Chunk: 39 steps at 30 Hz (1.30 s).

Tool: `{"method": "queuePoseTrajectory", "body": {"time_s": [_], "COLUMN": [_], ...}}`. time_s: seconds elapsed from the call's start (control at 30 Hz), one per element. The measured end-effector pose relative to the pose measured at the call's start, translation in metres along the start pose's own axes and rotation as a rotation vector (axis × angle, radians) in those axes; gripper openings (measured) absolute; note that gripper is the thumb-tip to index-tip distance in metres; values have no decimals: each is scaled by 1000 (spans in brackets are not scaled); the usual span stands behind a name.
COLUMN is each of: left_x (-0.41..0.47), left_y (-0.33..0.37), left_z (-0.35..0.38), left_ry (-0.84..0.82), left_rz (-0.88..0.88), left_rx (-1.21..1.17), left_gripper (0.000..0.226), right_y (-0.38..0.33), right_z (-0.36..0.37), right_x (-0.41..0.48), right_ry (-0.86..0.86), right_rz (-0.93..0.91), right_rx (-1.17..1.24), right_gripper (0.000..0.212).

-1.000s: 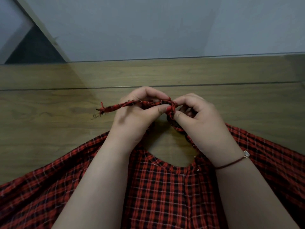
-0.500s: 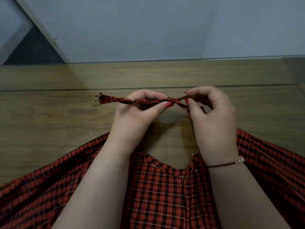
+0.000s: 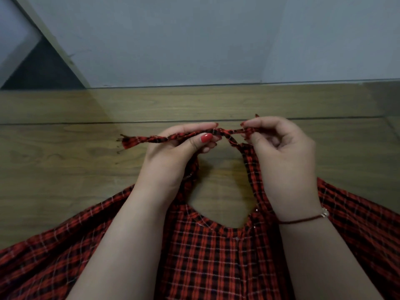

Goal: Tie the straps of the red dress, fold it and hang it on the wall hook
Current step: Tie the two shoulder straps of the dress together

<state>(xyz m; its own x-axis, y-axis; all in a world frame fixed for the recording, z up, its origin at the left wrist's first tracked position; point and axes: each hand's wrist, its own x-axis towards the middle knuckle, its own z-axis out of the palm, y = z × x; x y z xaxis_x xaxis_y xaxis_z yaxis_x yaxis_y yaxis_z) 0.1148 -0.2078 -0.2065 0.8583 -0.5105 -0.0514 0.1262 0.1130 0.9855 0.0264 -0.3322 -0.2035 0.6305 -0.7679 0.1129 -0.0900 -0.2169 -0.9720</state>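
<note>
A red and black checked dress (image 3: pixel 212 256) lies spread on the wooden table, its neckline toward the wall. Its two straps (image 3: pixel 225 133) cross in a small knot above the neck opening. My left hand (image 3: pixel 173 156) pinches one strap between thumb and fingers, and that strap's frayed end (image 3: pixel 129 142) sticks out to the left. My right hand (image 3: pixel 281 152) pinches the other strap end just right of the knot. The straps are stretched taut between both hands. No wall hook is in view.
The wooden table (image 3: pixel 65 169) has a glass top with a seam (image 3: pixel 86 123) across it. A grey wall (image 3: pixel 173 40) rises right behind the table. A slanted pale frame (image 3: pixel 54 42) and a dark gap stand at the far left.
My hands have drawn apart, the right one moving right and up. The straps have pulled into a tighter, straighter line with the knot between the hands.
</note>
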Motion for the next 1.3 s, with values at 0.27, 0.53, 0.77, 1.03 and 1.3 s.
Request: {"method": "queuePoseTrajectory", "body": {"time_s": [0.27, 0.53, 0.77, 1.03, 1.3], "left_x": [3, 2, 4, 4, -1], "left_y": [-3, -3, -5, -5, -8], "left_z": [-1, 0, 2, 9, 7], "left_ry": [72, -62, -57, -75, -210], "left_rz": [-32, -42, -85, -71, -68], "left_rx": [-57, -229, -46, 73, 269], "left_gripper": [9, 14, 17, 5, 11], "right_y": [1, 6, 4, 5, 10], "right_z": [-1, 1, 1, 2, 3], "right_x": [-1, -1, -3, -7, -5], "right_ry": [-53, -76, -33, 54, 58], "right_rz": [-125, -130, -297, -461, -491], "right_rx": [-114, -200, -250, -248, -306], "right_gripper": [12, 13, 20, 17, 13]}}
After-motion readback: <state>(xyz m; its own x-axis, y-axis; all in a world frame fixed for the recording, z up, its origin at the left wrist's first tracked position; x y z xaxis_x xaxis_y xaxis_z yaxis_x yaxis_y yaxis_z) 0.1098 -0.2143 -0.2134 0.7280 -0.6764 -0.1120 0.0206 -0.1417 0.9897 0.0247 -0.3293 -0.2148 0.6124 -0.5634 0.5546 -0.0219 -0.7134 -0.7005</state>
